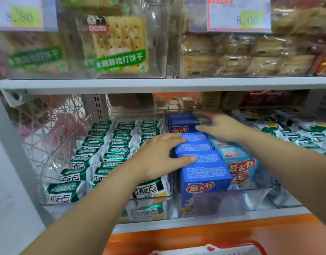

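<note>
Blue snack boxes [202, 170] lie stacked in a clear plastic bin [222, 203] on the lower shelf. My left hand [158, 155] lies flat on the top front box, fingers straight, thumb stretched along its left edge. My right hand [219, 126] reaches further back, its fingers spread over a darker blue box [180, 124] at the rear of the same bin. A light blue box [239, 164] with a red logo sits to the right of the stack, below my right wrist.
Green and white snack packets [103, 153] fill the bin to the left, and similar packets [296, 133] fill the one on the right. A white shelf board [158, 83] runs overhead with cracker packs [119, 45] above. A red basket rim [213, 249] shows at the bottom.
</note>
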The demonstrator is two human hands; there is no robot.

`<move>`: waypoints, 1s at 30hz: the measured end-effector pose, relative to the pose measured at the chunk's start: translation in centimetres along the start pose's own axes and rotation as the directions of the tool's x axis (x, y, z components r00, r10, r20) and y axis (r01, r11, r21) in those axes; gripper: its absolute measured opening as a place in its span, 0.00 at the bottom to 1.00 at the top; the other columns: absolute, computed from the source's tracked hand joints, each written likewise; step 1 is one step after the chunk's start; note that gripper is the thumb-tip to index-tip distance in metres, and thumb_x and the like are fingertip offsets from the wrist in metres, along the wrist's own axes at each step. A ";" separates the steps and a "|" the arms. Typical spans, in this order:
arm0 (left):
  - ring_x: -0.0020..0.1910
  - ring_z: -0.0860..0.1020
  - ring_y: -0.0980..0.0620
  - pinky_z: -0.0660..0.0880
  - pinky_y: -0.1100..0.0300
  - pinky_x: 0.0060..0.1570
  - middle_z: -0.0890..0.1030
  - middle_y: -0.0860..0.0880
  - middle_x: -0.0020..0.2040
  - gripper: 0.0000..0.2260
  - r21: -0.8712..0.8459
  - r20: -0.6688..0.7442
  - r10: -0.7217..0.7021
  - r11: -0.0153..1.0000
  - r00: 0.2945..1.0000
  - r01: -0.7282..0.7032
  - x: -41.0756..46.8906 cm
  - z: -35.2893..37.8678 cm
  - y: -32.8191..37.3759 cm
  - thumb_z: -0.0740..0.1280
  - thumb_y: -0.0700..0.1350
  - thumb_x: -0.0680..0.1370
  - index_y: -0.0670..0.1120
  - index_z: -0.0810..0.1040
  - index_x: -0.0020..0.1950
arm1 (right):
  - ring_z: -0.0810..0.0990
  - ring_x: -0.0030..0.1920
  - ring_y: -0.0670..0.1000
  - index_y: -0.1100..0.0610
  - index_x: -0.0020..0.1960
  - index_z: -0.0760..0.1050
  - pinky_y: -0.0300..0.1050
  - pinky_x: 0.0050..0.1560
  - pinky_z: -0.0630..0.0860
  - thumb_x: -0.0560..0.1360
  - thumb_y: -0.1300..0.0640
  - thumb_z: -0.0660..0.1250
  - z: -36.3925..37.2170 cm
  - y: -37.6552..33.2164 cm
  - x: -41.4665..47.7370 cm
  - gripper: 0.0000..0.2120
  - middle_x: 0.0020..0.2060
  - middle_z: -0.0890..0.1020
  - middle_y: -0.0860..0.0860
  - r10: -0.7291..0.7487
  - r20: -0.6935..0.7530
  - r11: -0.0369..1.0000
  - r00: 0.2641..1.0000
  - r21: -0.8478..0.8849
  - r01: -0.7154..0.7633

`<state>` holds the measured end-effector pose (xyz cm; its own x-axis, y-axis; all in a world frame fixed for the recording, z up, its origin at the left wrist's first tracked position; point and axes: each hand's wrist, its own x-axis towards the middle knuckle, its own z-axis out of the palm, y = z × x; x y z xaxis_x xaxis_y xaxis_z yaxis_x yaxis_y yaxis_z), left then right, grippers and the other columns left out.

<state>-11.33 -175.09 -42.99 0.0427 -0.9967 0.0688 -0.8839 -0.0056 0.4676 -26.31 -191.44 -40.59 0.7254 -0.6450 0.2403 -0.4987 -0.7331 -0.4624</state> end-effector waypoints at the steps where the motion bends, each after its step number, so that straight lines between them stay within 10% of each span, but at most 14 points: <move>1: 0.75 0.57 0.56 0.55 0.46 0.74 0.58 0.59 0.76 0.36 -0.010 0.000 0.004 1.000 1.000 -0.004 0.0 0.0 0.0 0.57 0.71 0.69 0.59 0.62 0.75 | 0.67 0.69 0.53 0.51 0.73 0.63 0.41 0.66 0.64 0.78 0.55 0.64 0.3 0.1 0.6 0.24 0.71 0.68 0.51 0.017 -0.003 0.999 1.000 -0.051 -0.017; 15: 0.74 0.58 0.57 0.55 0.51 0.74 0.60 0.61 0.75 0.34 -0.040 -0.011 0.009 0.999 1.000 -0.009 0.1 0.1 -0.2 0.59 0.69 0.69 0.59 0.63 0.74 | 0.73 0.61 0.53 0.55 0.68 0.69 0.40 0.52 0.67 0.75 0.50 0.68 0.6 0.3 3.3 0.24 0.65 0.74 0.53 0.082 0.113 0.957 0.990 -0.288 -0.047; 30: 0.74 0.61 0.49 0.60 0.47 0.72 0.62 0.52 0.76 0.30 0.135 -0.013 -0.059 0.989 0.998 0.060 -0.5 -0.6 1.8 0.58 0.65 0.77 0.53 0.61 0.76 | 0.75 0.59 0.52 0.58 0.62 0.73 0.48 0.60 0.72 0.74 0.64 0.69 -1.1 -3.6 -9.5 0.17 0.58 0.77 0.52 -0.161 -0.480 0.985 0.862 -0.027 0.169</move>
<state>-12.65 -174.60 -41.61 0.1006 -0.9935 0.0530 -0.9347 -0.0761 0.3473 -31.92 -182.94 -40.23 0.4777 -0.5417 0.6916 -0.3821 -0.8370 -0.3917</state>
